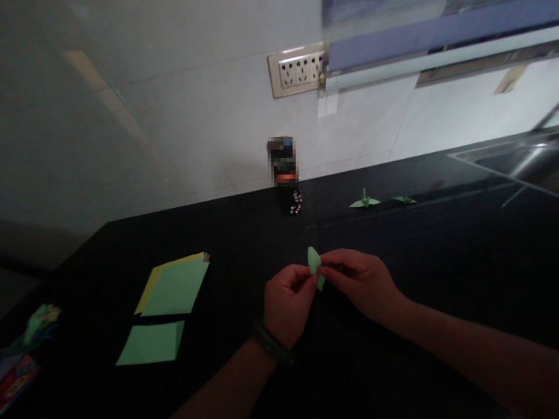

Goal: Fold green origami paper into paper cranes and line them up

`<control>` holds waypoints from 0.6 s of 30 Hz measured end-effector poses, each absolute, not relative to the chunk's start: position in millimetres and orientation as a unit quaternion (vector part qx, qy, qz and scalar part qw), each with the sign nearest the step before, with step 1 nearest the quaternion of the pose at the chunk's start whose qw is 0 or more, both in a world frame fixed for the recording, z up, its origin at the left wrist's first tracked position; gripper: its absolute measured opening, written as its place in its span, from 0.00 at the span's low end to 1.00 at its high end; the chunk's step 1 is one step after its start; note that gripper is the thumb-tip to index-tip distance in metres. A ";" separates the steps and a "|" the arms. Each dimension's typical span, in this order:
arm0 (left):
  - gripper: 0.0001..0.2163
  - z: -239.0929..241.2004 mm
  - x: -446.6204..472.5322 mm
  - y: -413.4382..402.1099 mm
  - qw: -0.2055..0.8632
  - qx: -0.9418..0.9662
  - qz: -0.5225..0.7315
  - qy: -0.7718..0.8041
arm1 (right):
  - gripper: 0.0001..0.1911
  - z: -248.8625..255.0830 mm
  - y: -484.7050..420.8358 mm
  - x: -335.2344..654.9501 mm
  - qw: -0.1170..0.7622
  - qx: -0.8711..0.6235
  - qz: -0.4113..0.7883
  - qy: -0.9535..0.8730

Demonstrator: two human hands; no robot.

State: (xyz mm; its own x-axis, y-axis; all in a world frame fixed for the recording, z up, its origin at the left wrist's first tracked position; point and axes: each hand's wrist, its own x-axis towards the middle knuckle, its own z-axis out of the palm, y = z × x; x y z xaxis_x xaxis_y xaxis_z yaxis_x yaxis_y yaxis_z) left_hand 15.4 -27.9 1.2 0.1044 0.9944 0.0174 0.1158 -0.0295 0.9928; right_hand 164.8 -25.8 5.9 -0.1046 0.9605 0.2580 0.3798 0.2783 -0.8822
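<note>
A small folded piece of light green paper (313,259) is held up between my two hands, above the dark countertop. My left hand (289,302), with a dark band on its wrist, pinches the paper's lower left side between thumb and fingers. From the right, my right hand (364,282) grips its other edge with thumb and forefinger. Part of the paper is covered by the fingertips, so its exact folds are hard to make out. Beyond my right hand stand two folded green paper cranes, a lighter one (365,202) and a darker one (404,199).
Left of my hands lies a stack of square coloured paper (177,287), green on top of yellow. A separate green sheet (151,342) lies nearer. A beaded string (296,202) rests by a blurred-out object (283,162) at the wall. A metal-edged fixture (519,160) is far right.
</note>
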 end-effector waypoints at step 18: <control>0.04 3.3 14.3 -27.6 0.489 0.584 0.431 0.484 | 0.06 3.3 -21.0 165.2 0.463 -0.491 0.426 -0.603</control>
State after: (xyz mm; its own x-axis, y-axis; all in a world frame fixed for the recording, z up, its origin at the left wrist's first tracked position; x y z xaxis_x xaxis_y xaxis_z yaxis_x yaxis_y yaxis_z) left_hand 14.3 -27.6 3.3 0.1594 0.9868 0.0291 0.1438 -0.0524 0.9882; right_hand 165.2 -21.0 3.3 -0.0897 0.9861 0.1395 0.1974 0.1549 -0.9680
